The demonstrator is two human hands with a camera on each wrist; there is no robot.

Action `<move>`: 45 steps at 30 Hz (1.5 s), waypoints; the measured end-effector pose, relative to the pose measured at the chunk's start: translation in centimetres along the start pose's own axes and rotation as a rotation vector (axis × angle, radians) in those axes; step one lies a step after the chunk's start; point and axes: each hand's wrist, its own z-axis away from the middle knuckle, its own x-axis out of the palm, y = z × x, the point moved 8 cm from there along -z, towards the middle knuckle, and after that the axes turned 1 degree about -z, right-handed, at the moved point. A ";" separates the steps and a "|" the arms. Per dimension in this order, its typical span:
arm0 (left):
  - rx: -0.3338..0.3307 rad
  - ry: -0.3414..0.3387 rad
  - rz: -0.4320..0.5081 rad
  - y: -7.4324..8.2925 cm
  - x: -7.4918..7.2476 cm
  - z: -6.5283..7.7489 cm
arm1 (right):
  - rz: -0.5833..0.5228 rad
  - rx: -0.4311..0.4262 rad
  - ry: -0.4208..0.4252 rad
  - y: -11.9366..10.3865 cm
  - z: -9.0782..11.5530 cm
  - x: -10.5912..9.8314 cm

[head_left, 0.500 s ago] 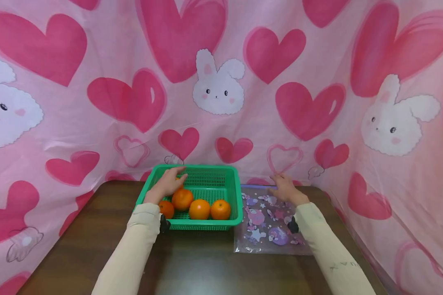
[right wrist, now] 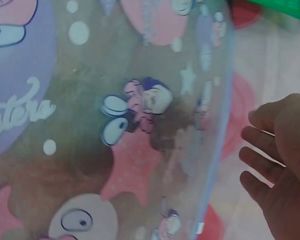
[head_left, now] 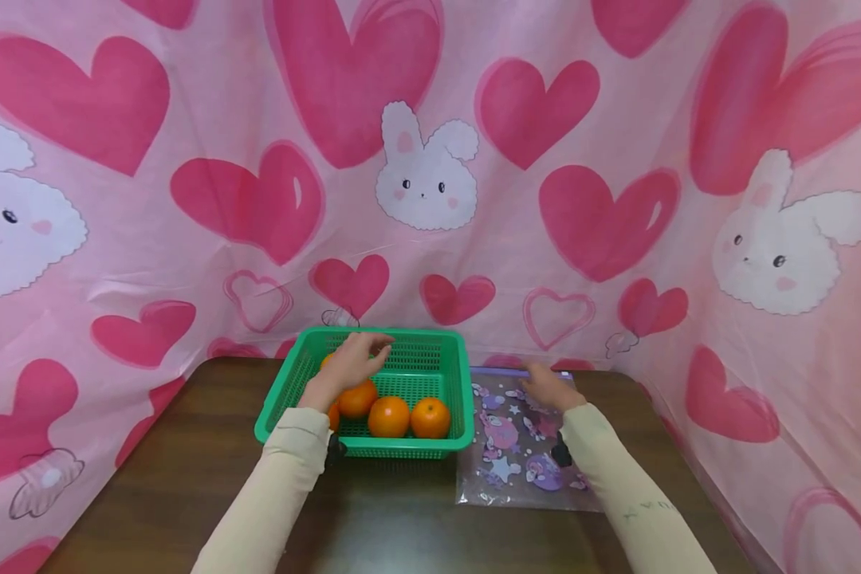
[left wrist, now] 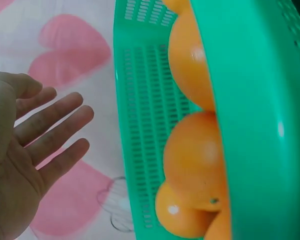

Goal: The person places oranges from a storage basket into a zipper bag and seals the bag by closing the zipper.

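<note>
My left hand is over the left part of a green plastic basket, its fingers spread and holding nothing. Several oranges lie in the basket along its front and left side; the hand and wrist partly cover some. In the left wrist view the hand is apart from the oranges. A clear zip bag printed with cartoon figures and stars lies flat, right of the basket. Near the bag's purple zip edge is my right hand, fingers loosely bent; the right wrist view shows nothing in its grasp.
Both the basket and the bag rest on a dark wooden table. A pink cloth with hearts and rabbits hangs behind and beside the table, close to its back edge.
My left hand has moved right above the basket. My right hand has shifted slightly left and lower by the bag's zip edge. The head view has tilted a little.
</note>
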 end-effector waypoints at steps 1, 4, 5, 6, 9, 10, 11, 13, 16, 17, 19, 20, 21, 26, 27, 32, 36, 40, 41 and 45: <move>0.006 -0.005 0.002 0.3 0.2 -0.1 | 0.008 -0.003 -0.001 0.1 -0.2 0.2; 0.024 -0.019 0.008 1.2 0.8 -0.4 | 0.034 -0.027 0.013 0.3 -0.8 0.7; 0.025 -0.022 0.004 1.5 1.0 -0.5 | 0.015 -0.023 0.006 0.5 -0.9 0.9; 0.031 -0.024 -0.007 1.8 1.3 -0.6 | -0.008 -0.020 -0.006 0.6 -1.1 1.1; 0.059 -0.025 -0.067 2.7 1.9 -1.0 | -0.068 0.007 -0.048 1.2 -1.5 1.7; 0.070 -0.025 -0.085 3.0 2.2 -1.1 | -0.064 0.007 -0.058 1.3 -1.6 1.9; 0.081 -0.026 -0.102 3.4 2.4 -1.2 | -0.056 0.004 -0.066 1.3 -1.7 2.0; 0.099 -0.031 -0.124 4.0 2.8 -1.3 | 0.008 -0.027 -0.060 1.2 -1.9 2.1; 0.110 -0.045 -0.139 4.9 3.3 -1.3 | 0.054 -0.034 -0.048 1.1 -2.1 2.1; 0.112 -0.049 -0.146 5.1 3.4 -1.4 | 0.054 -0.028 -0.047 1.2 -2.2 2.2; 0.113 -0.055 -0.151 5.4 3.6 -1.4 | 0.064 -0.008 -0.042 1.3 -2.4 2.4; 0.117 -0.053 -0.152 5.5 3.7 -1.4 | 0.090 -0.006 -0.034 1.4 -2.5 2.5; 0.117 -0.055 -0.146 5.6 3.8 -1.5 | 0.118 -0.012 -0.026 1.4 -2.6 2.5; 0.128 -0.075 -0.090 6.0 4.4 -1.6 | 0.221 -0.050 0.024 1.3 -2.9 2.3; 0.134 -0.080 -0.070 6.1 4.6 -1.6 | 0.228 -0.067 0.034 1.2 -2.9 2.2; 0.165 -0.094 0.061 6.5 5.1 -1.9 | 0.201 -0.170 0.052 0.6 -3.0 1.5; 0.161 -0.113 0.152 6.7 5.5 -2.0 | 0.201 -0.226 0.027 -0.2 -2.5 0.9; 0.146 -0.129 0.204 6.9 6.2 -2.1 | 0.206 -0.272 -0.008 -1.2 -1.6 0.5; 0.140 -0.132 0.214 6.9 6.4 -2.2 | 0.205 -0.283 -0.012 -1.4 -1.3 0.3; 0.124 -0.141 0.248 7.3 7.0 -2.5 | 0.223 -0.325 0.008 -2.3 0.2 -0.7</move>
